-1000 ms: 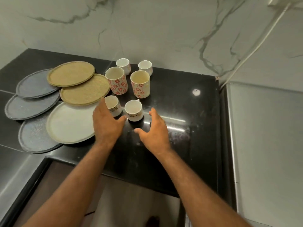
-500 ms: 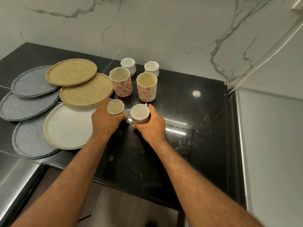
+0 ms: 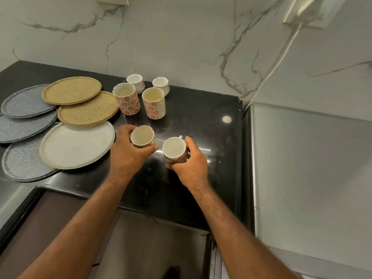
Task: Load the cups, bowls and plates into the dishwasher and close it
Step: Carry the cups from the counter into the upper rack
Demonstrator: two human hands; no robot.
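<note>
Two small cups are in my grasp, one per hand, both lifted a little above the black desk [image 3: 201,121]. My left hand [image 3: 128,156] wraps the left cup [image 3: 142,136] from the near side: the thumb presses its near wall and the fingers [image 3: 124,130] curl round the far left side, so the cup sits tilted in the crook between them with its mouth open to me. My right hand [image 3: 191,164] holds the right cup [image 3: 174,150] from the right and below, fingers closed against its right wall and thumb under its near edge, the handle poking out at the far side. Behind them on the desk stand two flowered mugs [image 3: 126,98] and two white cups [image 3: 135,80]. Left of my left hand lie overlapping plates, the white plate [image 3: 76,144] nearest, just beside my wrist.
</note>
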